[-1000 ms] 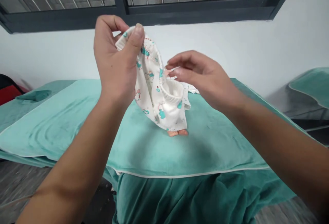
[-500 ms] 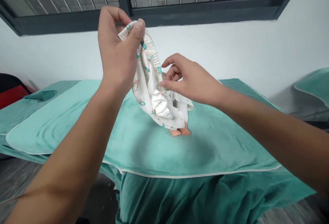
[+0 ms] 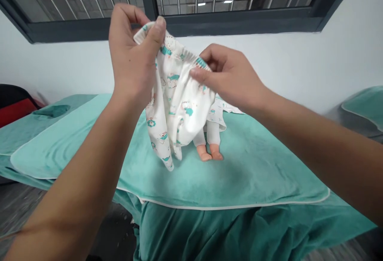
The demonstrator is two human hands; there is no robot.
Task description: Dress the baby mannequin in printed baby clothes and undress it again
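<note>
A pair of small white baby pants (image 3: 185,105) with teal and pink prints hangs in the air by its gathered elastic waistband. My left hand (image 3: 136,49) pinches one end of the waistband between thumb and fingers. On the other end, my right hand (image 3: 226,69) is closed, its thumb in front of the cloth. Both legs of the pants dangle down at the left. Behind them a baby doll (image 3: 214,133) lies with its bare feet toward me, dressed in a white printed top. The pants and my right hand hide its head and most of its body.
The doll rests on a light teal pad (image 3: 254,173) with white piping, over a darker teal cover (image 3: 209,229) that drapes down the front. A white wall and a dark window frame (image 3: 239,21) stand behind. A red and black item (image 3: 16,107) is at far left.
My right hand has moved up and taken hold of the waistband. The pants are now spread between both hands, with their legs hanging apart, and more of the doll shows.
</note>
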